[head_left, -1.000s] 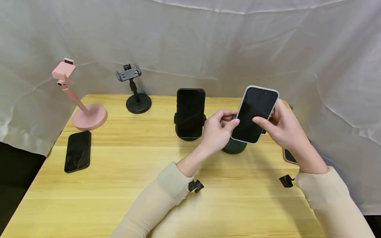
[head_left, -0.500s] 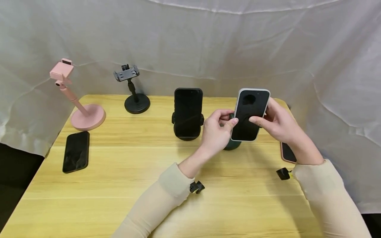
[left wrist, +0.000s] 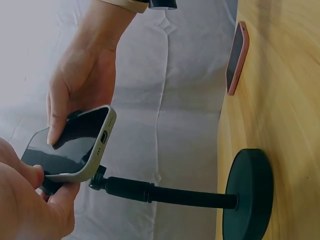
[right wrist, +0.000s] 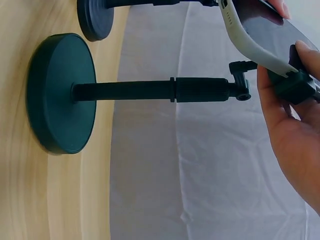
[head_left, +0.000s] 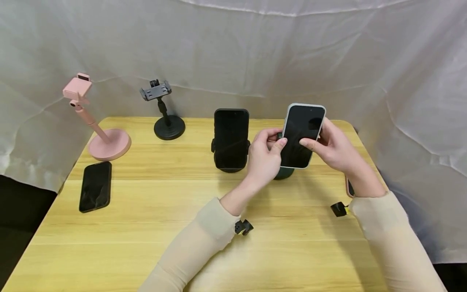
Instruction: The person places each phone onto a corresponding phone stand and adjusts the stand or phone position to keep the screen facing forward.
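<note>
A phone in a pale case (head_left: 301,121) is held raised, screen toward me, at the clamp (right wrist: 295,86) of a dark green phone stand (right wrist: 202,90). My left hand (head_left: 263,156) pinches the clamp at the phone's left edge, thumb at the screen's border. With its thumb lying on the screen, my right hand (head_left: 337,148) grips the right edge; its fingers reach behind the phone. Seen from the left wrist, the stand's pole rises from its round base (left wrist: 257,195) to behind the phone. The phone hides most of the clamp in the head view.
Left of my hands, a black phone (head_left: 231,140) sits in a dark stand. Farther left are a black stand (head_left: 169,127) and a pink stand (head_left: 109,144). Another black phone (head_left: 95,186) lies at the left; a pink-cased phone (left wrist: 237,57) lies at the right edge.
The pale-cased phone has shifted left and stands a little more upright than one second ago. My right hand has moved left with it; my left hand stays at its left edge.
</note>
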The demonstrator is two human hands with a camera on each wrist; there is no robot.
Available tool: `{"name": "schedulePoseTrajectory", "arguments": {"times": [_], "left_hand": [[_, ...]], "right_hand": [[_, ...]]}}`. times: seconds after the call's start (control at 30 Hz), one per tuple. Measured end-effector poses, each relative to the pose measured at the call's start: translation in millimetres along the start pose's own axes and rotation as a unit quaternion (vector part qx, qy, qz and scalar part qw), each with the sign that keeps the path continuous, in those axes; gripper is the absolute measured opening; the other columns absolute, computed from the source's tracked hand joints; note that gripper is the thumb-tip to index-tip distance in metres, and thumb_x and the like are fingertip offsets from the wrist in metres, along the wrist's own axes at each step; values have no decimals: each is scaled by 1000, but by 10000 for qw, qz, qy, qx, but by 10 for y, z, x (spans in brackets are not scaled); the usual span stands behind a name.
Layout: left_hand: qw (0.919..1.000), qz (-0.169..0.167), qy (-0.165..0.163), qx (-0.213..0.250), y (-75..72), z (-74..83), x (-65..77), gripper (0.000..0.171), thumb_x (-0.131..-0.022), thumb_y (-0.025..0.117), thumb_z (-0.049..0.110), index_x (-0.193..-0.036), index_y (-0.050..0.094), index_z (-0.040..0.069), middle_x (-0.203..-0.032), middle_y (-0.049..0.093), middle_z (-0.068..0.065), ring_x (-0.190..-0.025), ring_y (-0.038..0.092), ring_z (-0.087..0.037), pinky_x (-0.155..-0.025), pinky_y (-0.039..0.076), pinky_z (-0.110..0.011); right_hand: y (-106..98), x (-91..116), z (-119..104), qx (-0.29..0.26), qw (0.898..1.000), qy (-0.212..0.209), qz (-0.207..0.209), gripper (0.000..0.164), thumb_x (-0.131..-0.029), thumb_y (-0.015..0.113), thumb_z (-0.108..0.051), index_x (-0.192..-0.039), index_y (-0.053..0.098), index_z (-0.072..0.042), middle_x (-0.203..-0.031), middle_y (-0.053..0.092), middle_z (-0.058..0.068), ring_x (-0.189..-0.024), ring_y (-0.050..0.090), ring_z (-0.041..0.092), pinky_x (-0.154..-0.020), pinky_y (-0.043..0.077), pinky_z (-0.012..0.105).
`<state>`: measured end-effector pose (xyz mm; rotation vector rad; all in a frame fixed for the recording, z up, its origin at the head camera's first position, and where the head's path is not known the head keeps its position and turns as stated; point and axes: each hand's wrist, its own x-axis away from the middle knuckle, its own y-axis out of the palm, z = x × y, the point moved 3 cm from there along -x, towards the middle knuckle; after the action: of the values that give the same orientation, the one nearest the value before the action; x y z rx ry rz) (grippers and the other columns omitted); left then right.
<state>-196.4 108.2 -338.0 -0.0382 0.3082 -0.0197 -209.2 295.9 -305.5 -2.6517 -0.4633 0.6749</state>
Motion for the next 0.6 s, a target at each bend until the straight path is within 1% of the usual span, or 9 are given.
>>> {"name": "schedulePoseTrajectory", "arguments": {"times": [0.1, 0.2, 0.33, 0.47, 0.53, 0.6], "left_hand": [[9999, 12, -63, 105, 20, 16, 26, 28, -100, 69, 7, -126, 67, -3, -113, 65, -14, -92, 66, -18, -81, 51, -21], [9999, 70, -46, 121, 16, 30, 26, 28, -100, 68, 8, -127, 66, -2, -113, 65, -14, -93, 65, -17, -82, 51, -21], [9999, 94, -10, 84, 11, 16, 30, 28, -101, 67, 8, -128, 66, -1, -115, 64, -14, -95, 66, -18, -84, 51, -22], [9999, -27, -26, 144, 19, -17, 47, 30, -103, 65, 9, -131, 64, -1, -119, 62, -14, -101, 66, -20, -88, 53, -23], [9997, -118, -32, 229, 23, -28, 49, 31, -104, 64, 10, -133, 62, -1, -122, 61, -15, -104, 66, -22, -89, 54, -23], [9994, -206, -57, 288, 23, -35, 51, 31, -104, 63, 10, -134, 61, -1, -125, 60, -15, -107, 66, -22, -90, 55, -23]], "right_hand": [[-6, 20, 8, 31, 10000, 14, -26, 48, -94, 64, 17, -138, 53, 4, -114, 69, -2, -97, 71, 8, -81, 59, 19], [-6, 3, 3, 69, 10000, -3, -11, 48, -94, 65, 17, -138, 53, 3, -114, 69, -3, -97, 71, 7, -81, 59, 19], [5, -4, 9, -9, 10000, 28, 25, 44, -96, 68, 8, -137, 54, 3, -113, 70, -2, -96, 71, 8, -80, 59, 19], [12, 15, 31, -114, 9999, 34, 100, 43, -96, 71, -2, -136, 56, 2, -111, 70, -1, -95, 72, 9, -79, 60, 20], [6, 23, 37, -108, 9998, 22, 186, 43, -96, 73, -4, -136, 57, 0, -109, 70, -1, -93, 72, 9, -78, 60, 20], [0, 32, 38, -116, 9996, 43, 265, 42, -95, 73, -2, -135, 58, -2, -108, 70, -1, -92, 72, 9, -77, 60, 19]]}}
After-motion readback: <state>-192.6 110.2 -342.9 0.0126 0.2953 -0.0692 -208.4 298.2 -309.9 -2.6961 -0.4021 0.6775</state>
